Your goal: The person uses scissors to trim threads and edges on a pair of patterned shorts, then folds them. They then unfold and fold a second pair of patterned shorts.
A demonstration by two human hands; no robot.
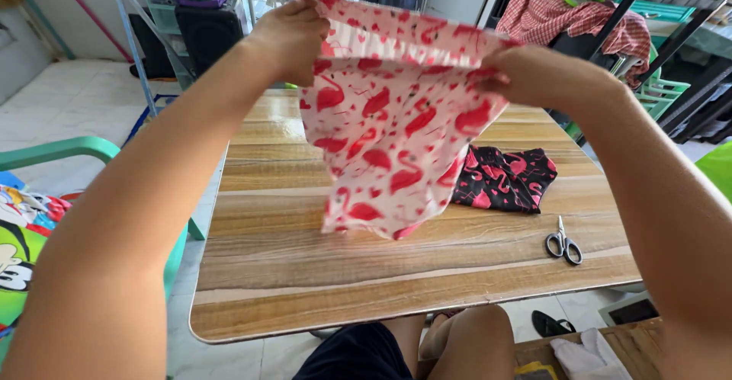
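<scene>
My left hand [293, 33] and right hand [526, 75] each pinched shut on the pink flamingo-print cloth's [389, 144] top edge, cloth hanging below between them, above the tabletop [305, 273]

Wooden table with a few sewing things

The wood-grain table [305, 273] bears a folded black cloth with pink flamingos [505, 179] and, nearer its right edge, small grey-handled scissors [563, 241].
</scene>
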